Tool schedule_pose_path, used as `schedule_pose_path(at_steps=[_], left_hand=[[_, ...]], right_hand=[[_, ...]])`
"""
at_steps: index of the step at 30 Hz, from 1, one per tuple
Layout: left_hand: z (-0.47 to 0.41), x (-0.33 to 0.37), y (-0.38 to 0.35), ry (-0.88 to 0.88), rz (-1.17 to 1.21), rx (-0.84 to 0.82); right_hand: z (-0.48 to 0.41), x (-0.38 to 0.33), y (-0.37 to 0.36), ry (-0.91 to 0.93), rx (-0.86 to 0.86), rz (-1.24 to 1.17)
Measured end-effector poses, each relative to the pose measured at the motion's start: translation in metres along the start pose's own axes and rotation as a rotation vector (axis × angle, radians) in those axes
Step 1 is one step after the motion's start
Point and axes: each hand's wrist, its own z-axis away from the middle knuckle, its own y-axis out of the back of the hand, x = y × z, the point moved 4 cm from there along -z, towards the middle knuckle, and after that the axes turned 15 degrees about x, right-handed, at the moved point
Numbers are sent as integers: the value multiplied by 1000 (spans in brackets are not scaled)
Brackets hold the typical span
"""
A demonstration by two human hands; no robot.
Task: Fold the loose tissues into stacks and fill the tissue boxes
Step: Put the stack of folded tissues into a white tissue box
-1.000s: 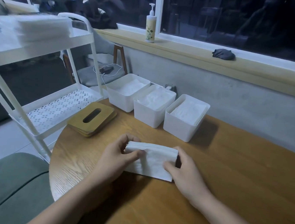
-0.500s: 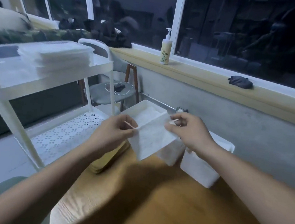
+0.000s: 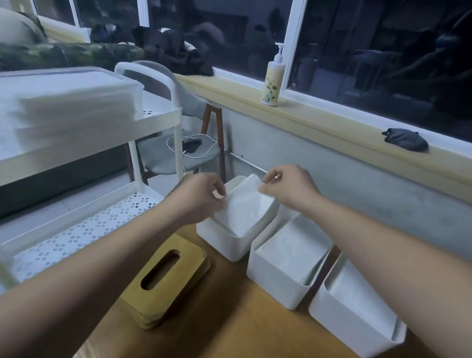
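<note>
White papery tissue stack (image 3: 244, 209) | left hand (image 3: 197, 198), right hand (image 3: 292, 188) pinch its corners | in rectangular plastic box (image 3: 221, 245)

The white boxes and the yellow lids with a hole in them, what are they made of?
The three white boxes look like plastic: smooth and matte, with thin walls and rounded corners. The stacked lids look like wood or bamboo: yellow-brown with faint grain and a dull finish, though they could be veneer.
</note>
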Motion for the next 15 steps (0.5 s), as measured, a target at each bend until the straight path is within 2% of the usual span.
schedule_pose_path(at_steps=[3,8,11,15], left_hand=[[-5,-3,-8,-58,-110,-57],[-9,4,-10,-171,-178,-37],[-8,14,-13,-258,-190,-114],[-6,18,-20,-237,-352,-174]], right_hand=[[8,-2,-6,100,-31,123],[9,-12,-3,279,-16,241],[14,-25,-6,358,-170,225],[25,-32,-15,432,-338,377]])
